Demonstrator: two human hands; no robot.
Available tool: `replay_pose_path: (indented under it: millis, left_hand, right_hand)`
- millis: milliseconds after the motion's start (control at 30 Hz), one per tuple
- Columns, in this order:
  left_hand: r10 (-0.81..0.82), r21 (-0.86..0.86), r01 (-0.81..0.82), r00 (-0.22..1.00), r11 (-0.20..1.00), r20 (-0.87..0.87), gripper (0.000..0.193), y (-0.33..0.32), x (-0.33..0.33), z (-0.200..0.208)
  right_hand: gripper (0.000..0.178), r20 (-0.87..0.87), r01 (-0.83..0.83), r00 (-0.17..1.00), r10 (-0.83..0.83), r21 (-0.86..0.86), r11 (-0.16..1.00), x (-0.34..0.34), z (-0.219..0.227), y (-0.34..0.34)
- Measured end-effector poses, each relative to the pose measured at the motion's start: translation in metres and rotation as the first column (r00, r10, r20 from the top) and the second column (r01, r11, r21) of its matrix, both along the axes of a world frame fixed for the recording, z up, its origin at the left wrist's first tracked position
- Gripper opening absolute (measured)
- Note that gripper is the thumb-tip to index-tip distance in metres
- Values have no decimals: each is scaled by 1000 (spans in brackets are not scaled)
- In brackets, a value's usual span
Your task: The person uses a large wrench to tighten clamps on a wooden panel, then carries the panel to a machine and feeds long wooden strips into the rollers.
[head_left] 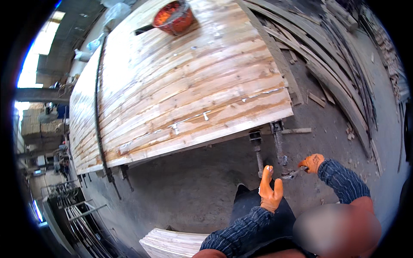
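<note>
My right hand (pixel 313 162), in an orange glove, is closed around the end of a short metal crank handle (pixel 295 173). The handle's other end meets the lower end of a threaded clamp screw (pixel 279 144), under the near right corner of a glued wooden panel (pixel 189 90). In a matching glove, my left hand (pixel 270 194) is raised just left of the handle with thumb and forefinger apart and nothing visible between them. A second clamp screw (pixel 258 155) ends close to its fingertips. White glue lies in streaks along the panel's near boards.
A red bucket (pixel 174 18) stands on the panel's far part. A dark metal bar (pixel 98 103) crosses the panel's left side. Long timber strips (pixel 340 96) lie on the floor at right, with wood scraps around them. Stacked boards (pixel 172 243) are low in front.
</note>
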State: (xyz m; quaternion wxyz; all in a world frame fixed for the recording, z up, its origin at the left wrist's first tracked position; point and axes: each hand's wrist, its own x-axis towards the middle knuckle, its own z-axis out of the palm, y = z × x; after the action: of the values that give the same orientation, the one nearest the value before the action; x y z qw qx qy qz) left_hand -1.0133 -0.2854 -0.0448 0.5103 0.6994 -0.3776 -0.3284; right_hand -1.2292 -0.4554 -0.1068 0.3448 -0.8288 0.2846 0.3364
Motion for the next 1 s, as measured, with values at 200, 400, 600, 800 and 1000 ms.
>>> replay_pose_path:
  millis: [200, 400, 600, 800, 1000]
  left_hand:
    - [12, -19, -13, 998, 1000, -58, 60, 2, 56, 58]
    - [168, 14, -168, 986, 986, 6, 62, 58, 135, 71]
    - [491, 67, -486, 863, 871, -120, 64, 148, 200, 73]
    - [666, -92, -666, 745, 740, -40, 59, 232, 266, 80]
    - [816, 20, -832, 548, 554, 186, 56, 291, 320, 88]
  right_hand:
    - [29, 241, 220, 951, -195, -84, 972, -29, 0, 39]
    - [28, -162, 315, 944, -288, 178, 932, -117, 57, 87]
    - [34, -260, 576, 810, -525, 190, 795, -10, 204, 118]
    - [39, 54, 745, 617, -785, 280, 605, 160, 216, 138]
    - [44, 398, 692, 638, -659, 78, 717, 318, 198, 46]
